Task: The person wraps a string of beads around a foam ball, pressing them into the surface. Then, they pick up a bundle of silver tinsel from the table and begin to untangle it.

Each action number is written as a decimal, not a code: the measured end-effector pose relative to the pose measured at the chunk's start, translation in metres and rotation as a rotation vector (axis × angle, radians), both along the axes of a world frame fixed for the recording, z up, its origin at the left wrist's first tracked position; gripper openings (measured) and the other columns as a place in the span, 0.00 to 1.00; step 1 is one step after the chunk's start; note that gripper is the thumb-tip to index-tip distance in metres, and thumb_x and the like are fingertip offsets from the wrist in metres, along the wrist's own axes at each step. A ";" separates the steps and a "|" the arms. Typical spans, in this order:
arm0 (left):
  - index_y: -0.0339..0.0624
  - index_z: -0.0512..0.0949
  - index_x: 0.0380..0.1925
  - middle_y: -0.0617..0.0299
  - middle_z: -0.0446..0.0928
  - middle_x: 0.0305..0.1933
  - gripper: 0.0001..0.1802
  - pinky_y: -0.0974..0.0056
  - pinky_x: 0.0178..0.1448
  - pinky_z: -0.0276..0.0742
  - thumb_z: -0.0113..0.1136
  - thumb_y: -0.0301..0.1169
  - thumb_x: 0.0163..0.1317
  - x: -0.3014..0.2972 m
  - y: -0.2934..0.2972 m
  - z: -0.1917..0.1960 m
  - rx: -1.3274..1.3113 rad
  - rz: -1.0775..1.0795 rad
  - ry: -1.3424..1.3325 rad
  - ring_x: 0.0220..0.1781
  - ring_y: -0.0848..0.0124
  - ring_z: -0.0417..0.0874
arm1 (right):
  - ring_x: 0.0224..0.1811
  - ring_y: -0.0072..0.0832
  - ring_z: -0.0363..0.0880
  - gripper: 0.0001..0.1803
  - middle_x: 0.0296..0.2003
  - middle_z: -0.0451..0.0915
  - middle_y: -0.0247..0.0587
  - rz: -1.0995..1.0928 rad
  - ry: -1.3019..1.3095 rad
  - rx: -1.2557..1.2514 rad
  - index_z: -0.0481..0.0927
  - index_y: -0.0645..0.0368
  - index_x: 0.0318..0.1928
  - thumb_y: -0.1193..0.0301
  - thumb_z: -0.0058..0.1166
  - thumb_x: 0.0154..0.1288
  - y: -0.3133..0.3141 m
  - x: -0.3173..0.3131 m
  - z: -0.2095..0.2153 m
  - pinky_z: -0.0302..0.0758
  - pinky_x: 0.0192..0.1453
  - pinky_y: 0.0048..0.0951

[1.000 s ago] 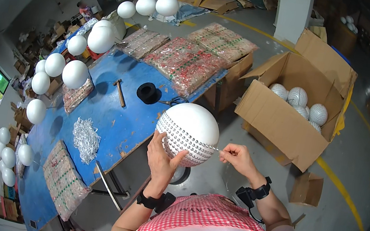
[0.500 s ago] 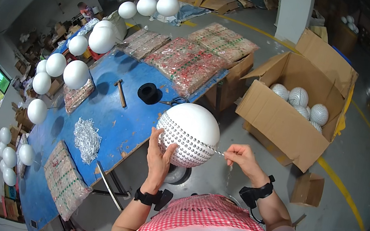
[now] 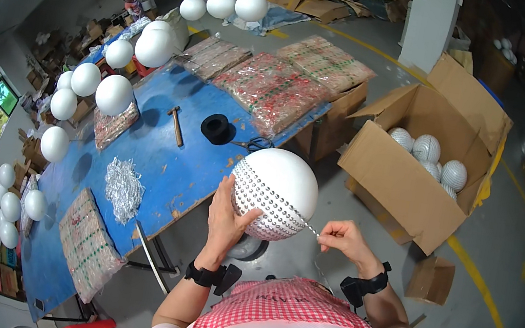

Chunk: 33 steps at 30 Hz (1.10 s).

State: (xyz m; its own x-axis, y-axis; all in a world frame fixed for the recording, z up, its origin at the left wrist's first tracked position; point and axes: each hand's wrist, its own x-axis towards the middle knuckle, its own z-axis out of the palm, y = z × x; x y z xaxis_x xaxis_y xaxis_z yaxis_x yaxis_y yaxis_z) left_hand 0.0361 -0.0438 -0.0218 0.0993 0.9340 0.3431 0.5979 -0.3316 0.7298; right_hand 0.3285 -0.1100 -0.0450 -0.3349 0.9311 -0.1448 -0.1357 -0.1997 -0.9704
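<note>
Head view: large white ball [image 3: 284, 181], lower part ringed with silver bead rows, between both hands, beside near edge of blue counter [image 3: 167, 183]. Left hand [image 3: 224, 221] lies open against ball's lower left side, thumb and fingers spread, touching. Right hand [image 3: 341, 238], just right of ball and apart from it, pinches silver bead strand [image 3: 309, 226]; strand runs straight to ball. Farther right, open carton [image 3: 396, 184] holds striped balls [image 3: 454, 174].
</note>
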 end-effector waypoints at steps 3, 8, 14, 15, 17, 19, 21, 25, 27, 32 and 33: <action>0.32 0.58 0.67 0.43 0.62 0.68 0.49 0.56 0.71 0.59 0.71 0.45 0.51 0.003 -0.001 0.006 -0.050 0.017 0.051 0.69 0.54 0.64 | 0.26 0.16 0.76 0.07 0.24 0.79 0.31 0.004 0.041 -0.008 0.80 0.60 0.30 0.70 0.60 0.62 -0.004 0.000 0.005 0.72 0.33 0.18; 0.35 0.59 0.67 0.44 0.62 0.66 0.50 0.55 0.70 0.61 0.71 0.47 0.51 0.006 -0.001 0.006 -0.057 0.039 0.041 0.68 0.54 0.65 | 0.26 0.16 0.77 0.07 0.23 0.79 0.31 -0.008 0.018 -0.019 0.80 0.61 0.31 0.70 0.59 0.63 0.001 0.001 -0.014 0.73 0.34 0.18; 0.37 0.57 0.69 0.46 0.61 0.64 0.50 0.56 0.69 0.62 0.70 0.48 0.52 0.003 0.000 0.001 -0.062 0.028 -0.031 0.66 0.54 0.65 | 0.27 0.16 0.77 0.07 0.24 0.79 0.30 -0.051 -0.010 -0.050 0.81 0.61 0.32 0.70 0.59 0.63 0.006 -0.001 -0.023 0.74 0.34 0.18; 0.37 0.57 0.69 0.46 0.61 0.64 0.50 0.56 0.69 0.62 0.70 0.48 0.52 0.004 -0.001 0.000 -0.063 0.032 -0.035 0.66 0.54 0.65 | 0.27 0.16 0.77 0.07 0.24 0.79 0.30 -0.055 -0.014 -0.050 0.81 0.61 0.33 0.70 0.59 0.64 0.006 -0.001 -0.023 0.74 0.34 0.17; 0.38 0.58 0.69 0.46 0.62 0.62 0.47 0.56 0.67 0.63 0.69 0.46 0.54 0.007 -0.003 0.000 0.012 0.060 -0.045 0.64 0.54 0.66 | 0.27 0.16 0.77 0.07 0.24 0.79 0.30 -0.041 -0.030 -0.058 0.81 0.61 0.33 0.70 0.59 0.64 0.007 -0.003 -0.022 0.74 0.34 0.17; 0.38 0.59 0.68 0.46 0.62 0.61 0.46 0.56 0.66 0.64 0.68 0.45 0.55 0.010 -0.007 0.005 0.062 0.086 -0.019 0.63 0.54 0.67 | 0.27 0.16 0.78 0.07 0.24 0.79 0.30 -0.028 -0.048 -0.065 0.81 0.61 0.33 0.70 0.59 0.64 0.007 -0.005 -0.023 0.74 0.34 0.17; 0.38 0.60 0.68 0.46 0.63 0.60 0.44 0.56 0.65 0.65 0.67 0.44 0.56 0.011 -0.008 0.004 0.112 0.112 0.005 0.63 0.54 0.67 | 0.26 0.16 0.78 0.07 0.24 0.79 0.30 -0.019 -0.037 -0.076 0.81 0.62 0.32 0.70 0.59 0.64 0.006 -0.005 -0.028 0.74 0.34 0.18; 0.35 0.60 0.66 0.41 0.67 0.57 0.48 0.52 0.63 0.65 0.70 0.48 0.50 0.002 -0.006 0.001 0.124 0.033 0.095 0.58 0.46 0.69 | 0.26 0.16 0.78 0.07 0.24 0.79 0.30 -0.020 -0.054 -0.078 0.81 0.62 0.32 0.70 0.59 0.64 0.006 -0.006 -0.026 0.74 0.34 0.18; 0.34 0.60 0.65 0.40 0.67 0.58 0.50 0.51 0.62 0.66 0.71 0.50 0.49 0.000 -0.007 0.002 0.151 -0.018 0.148 0.57 0.46 0.69 | 0.26 0.16 0.78 0.07 0.24 0.80 0.31 -0.040 -0.051 -0.076 0.81 0.62 0.32 0.70 0.59 0.64 0.006 -0.006 -0.026 0.74 0.33 0.17; 0.33 0.54 0.67 0.36 0.59 0.68 0.58 0.49 0.68 0.62 0.74 0.53 0.43 0.004 -0.011 0.004 0.124 -0.032 0.199 0.69 0.43 0.62 | 0.27 0.16 0.78 0.08 0.24 0.80 0.31 -0.041 -0.092 -0.081 0.81 0.62 0.32 0.70 0.60 0.64 0.006 -0.007 -0.026 0.74 0.34 0.18; 0.33 0.54 0.67 0.36 0.59 0.68 0.58 0.49 0.68 0.62 0.74 0.53 0.43 0.003 -0.011 0.005 0.123 -0.029 0.197 0.69 0.43 0.62 | 0.27 0.16 0.78 0.08 0.24 0.80 0.31 -0.037 -0.083 -0.075 0.81 0.62 0.32 0.69 0.60 0.64 0.007 -0.007 -0.026 0.74 0.34 0.18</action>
